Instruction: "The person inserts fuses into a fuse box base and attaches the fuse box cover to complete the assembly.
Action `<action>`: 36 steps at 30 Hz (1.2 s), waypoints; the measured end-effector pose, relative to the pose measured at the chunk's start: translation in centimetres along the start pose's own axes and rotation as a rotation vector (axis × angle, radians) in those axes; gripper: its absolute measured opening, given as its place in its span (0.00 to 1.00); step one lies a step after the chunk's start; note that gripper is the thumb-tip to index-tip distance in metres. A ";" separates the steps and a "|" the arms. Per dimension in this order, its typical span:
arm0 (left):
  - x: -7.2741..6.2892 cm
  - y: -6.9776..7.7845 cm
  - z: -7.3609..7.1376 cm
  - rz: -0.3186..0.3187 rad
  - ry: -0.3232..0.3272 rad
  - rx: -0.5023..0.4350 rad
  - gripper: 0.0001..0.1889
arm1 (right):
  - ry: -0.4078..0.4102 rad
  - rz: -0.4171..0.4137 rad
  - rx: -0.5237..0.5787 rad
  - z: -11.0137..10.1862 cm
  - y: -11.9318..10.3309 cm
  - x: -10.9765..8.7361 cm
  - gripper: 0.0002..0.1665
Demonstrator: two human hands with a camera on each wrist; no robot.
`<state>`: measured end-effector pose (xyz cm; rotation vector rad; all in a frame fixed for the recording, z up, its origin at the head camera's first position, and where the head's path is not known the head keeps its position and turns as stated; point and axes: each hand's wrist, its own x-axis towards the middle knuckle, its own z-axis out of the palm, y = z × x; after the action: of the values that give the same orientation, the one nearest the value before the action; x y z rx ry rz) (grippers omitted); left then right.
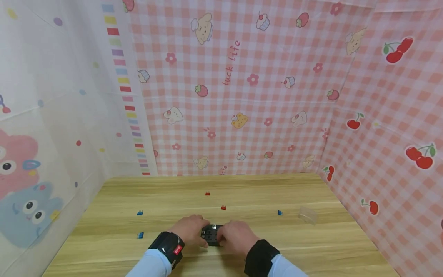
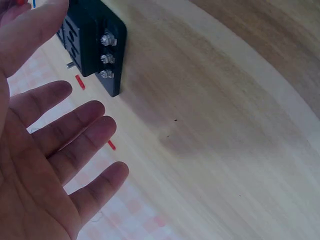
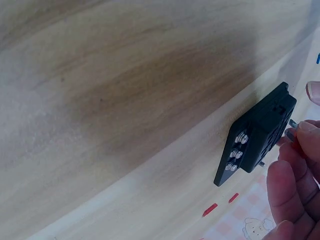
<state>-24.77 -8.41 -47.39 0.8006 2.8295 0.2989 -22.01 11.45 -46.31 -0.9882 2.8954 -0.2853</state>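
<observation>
A black fuse box (image 1: 209, 236) with metal screw terminals along its side lies on the table between my two hands. My left hand (image 1: 190, 231) is at the box's left side. Its fingers (image 2: 82, 150) are spread and fairly straight in the left wrist view, with the thumb close to the box; whether it touches is unclear. On the other side, my right hand (image 1: 238, 236) pinches a small red blade fuse (image 3: 297, 147) between thumb and fingers. The fuse's metal prongs point toward the box's top face and appear apart from it.
Two red blade fuses (image 1: 207, 193) (image 1: 223, 207) lie beyond the box. Blue fuses (image 1: 140, 212) (image 1: 140, 235) are at the left, and another blue fuse (image 1: 280, 212) is at the right beside a clear plastic cover (image 1: 307, 215). Patterned cloth (image 1: 242, 96) walls the wooden table.
</observation>
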 end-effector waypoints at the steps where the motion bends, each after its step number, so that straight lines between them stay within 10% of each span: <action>1: 0.0 0.0 0.0 0.005 0.005 0.005 0.34 | 0.000 0.003 -0.006 -0.1 0.0 0.0 0.03; 36: 0.6 0.4 0.8 0.057 0.034 0.108 0.28 | 0.117 0.012 -0.002 -0.3 1.5 2.1 0.04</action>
<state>-24.89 -7.67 -48.19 0.9075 2.8787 0.1701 -24.56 11.37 -46.30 -0.9870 3.0056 -0.3508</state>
